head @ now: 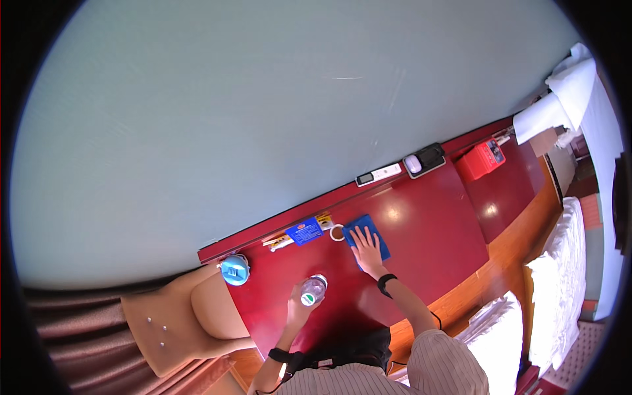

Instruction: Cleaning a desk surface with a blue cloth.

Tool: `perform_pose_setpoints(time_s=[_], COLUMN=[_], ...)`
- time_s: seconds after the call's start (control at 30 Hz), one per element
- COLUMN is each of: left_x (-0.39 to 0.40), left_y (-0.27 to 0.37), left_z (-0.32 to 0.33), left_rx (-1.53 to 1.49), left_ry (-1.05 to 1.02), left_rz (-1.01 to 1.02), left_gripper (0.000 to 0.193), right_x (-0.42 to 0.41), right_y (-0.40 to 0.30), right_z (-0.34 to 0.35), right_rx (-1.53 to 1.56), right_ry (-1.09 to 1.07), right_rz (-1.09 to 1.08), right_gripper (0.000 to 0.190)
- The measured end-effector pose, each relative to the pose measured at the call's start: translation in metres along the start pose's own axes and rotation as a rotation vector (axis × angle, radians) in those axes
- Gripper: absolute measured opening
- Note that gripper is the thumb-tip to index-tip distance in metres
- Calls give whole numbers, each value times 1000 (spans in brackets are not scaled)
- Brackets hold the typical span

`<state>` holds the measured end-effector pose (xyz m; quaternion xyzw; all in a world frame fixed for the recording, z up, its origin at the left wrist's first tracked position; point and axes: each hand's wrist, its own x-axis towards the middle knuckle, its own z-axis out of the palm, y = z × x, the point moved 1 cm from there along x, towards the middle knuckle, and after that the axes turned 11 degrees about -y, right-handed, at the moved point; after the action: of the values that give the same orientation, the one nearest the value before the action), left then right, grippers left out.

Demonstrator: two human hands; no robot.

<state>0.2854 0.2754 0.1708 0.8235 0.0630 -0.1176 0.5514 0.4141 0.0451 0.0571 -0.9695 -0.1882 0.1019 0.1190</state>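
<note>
A folded blue cloth (364, 223) lies on the dark red desk (434, 212), and my right hand (368, 249) rests on it, fingers spread and palm down. Just left of the cloth stands a small white-rimmed round item (337, 232). My left hand (298, 302) is wrapped around a clear plastic bottle (314, 289) with a green and white cap, held upright near the desk's front. Beyond the bottle a blue printed card (304, 231) leans among small packets (280, 242).
A kettle with a light blue lid (235, 270) stands at the desk's left end, beside a tan chair (173, 316). Along the back are a white remote (378, 175), a black tray (424, 160) and a red box (481, 159). White bedding (558, 286) is at right.
</note>
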Motion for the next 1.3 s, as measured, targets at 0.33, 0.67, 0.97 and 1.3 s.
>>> perform_pose_setpoints(time_s=[0.33, 0.67, 0.97, 1.3], left_x=[-20, -11, -10, -15], left_y=[-16, 3, -7, -6], left_z=[-16, -7, 2, -7], left_rx=[-26, -26, 80, 102], left_ry=[7, -11, -60, -102], left_rz=[-55, -20, 36, -9], left_gripper=[60, 57, 59, 58], right_x=[58, 59, 61, 61], right_y=[-4, -37, -7, 36], right_z=[0, 10, -4, -13], right_rx=[14, 27, -67, -13], right_ry=[104, 71, 39, 156], right_rz=[117, 161, 18, 329], right_gripper=[48, 51, 48, 48])
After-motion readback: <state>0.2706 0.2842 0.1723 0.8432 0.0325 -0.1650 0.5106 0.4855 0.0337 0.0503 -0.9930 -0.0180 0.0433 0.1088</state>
